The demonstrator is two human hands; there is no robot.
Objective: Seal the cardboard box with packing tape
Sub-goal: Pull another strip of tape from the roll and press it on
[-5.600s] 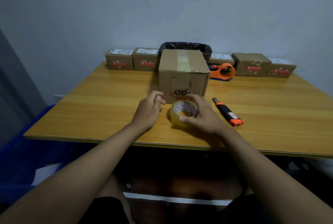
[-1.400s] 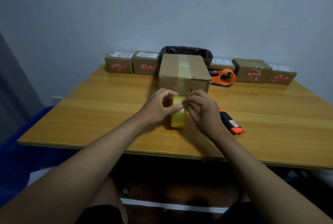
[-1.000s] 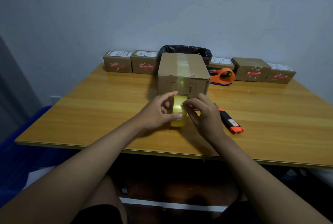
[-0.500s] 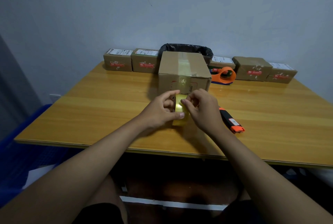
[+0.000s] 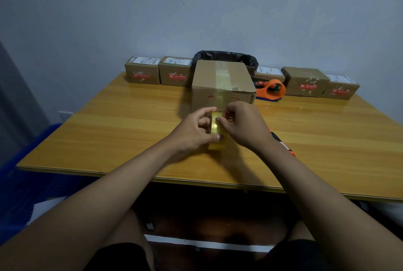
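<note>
Over the near middle of the table, both forearms reach forward and the hands meet around a yellowish clear roll of packing tape [image 5: 216, 137] standing on edge. The left hand [image 5: 193, 132] grips the roll, thumb along its near side; the right hand [image 5: 245, 125] pinches at its top rim with fingertips. Just beyond them sits the brown cardboard box [image 5: 221, 84], a tape strip across its top seam. An orange-tipped black cutter [image 5: 285, 145] lies beside the right wrist on the glossy wooden table [image 5: 109, 131].
</note>
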